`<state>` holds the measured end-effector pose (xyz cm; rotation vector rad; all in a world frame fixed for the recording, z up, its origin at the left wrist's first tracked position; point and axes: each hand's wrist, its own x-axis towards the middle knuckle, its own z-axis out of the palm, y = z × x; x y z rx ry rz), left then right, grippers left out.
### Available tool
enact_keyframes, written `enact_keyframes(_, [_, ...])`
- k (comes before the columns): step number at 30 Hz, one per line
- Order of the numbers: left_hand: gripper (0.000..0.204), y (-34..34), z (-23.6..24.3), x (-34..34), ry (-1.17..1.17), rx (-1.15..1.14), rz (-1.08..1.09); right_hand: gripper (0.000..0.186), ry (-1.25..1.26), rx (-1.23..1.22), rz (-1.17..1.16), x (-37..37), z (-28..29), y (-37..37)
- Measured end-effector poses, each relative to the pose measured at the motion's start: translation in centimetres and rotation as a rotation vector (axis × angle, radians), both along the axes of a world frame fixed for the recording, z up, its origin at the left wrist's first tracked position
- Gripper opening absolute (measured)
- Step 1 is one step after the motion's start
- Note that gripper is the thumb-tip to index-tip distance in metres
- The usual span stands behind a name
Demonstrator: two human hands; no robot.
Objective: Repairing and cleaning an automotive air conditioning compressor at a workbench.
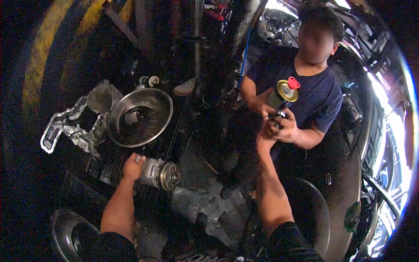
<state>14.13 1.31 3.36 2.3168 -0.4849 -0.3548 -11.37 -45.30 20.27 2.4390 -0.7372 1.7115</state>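
Observation:
My left hand point(133, 167) is closed around the end of a silver air-conditioning compressor point(151, 172), whose round pulley faces right. My right arm stretches forward to a co-worker standing at the far right. There my right hand point(267, 130) is closed beside a small shiny dark object point(279, 118) that the co-worker's hand point(289, 129) also touches. What my fingers hold is partly hidden. Just above, the co-worker has a can point(286, 92) with a gold top and a red cap, close to the other hand.
A round metal basin point(169, 115) with parts in it stands beyond my left hand. Left of it lies a silver engine cover casting point(56, 124). Another dark basin point(59, 231) is at the lower left. A car body panel point(345, 214) curves along the right.

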Motion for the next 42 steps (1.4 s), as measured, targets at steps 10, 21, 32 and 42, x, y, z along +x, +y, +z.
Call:
enact_keyframes(10, [0.042,2.2,-0.4,0.3,-0.021,0.012,0.040,0.025,-0.045,0.284,0.131,0.1,1.5,5.5])
enact_keyframes(21, [0.062,0.5,-1.5,1.6,-0.070,0.052,-0.033,0.039,-0.199,0.037,0.067,-1.7,1.5,2.1])
enact_keyframes(32, [0.052,-0.6,-1.1,1.1,0.009,0.048,-0.057,0.030,-0.384,0.334,0.222,-9.6,4.2,1.5])
enact_keyframes(42, [0.052,0.2,-1.1,1.5,-0.008,0.084,-0.001,0.057,1.060,0.951,0.194,-16.9,-7.4,20.4])
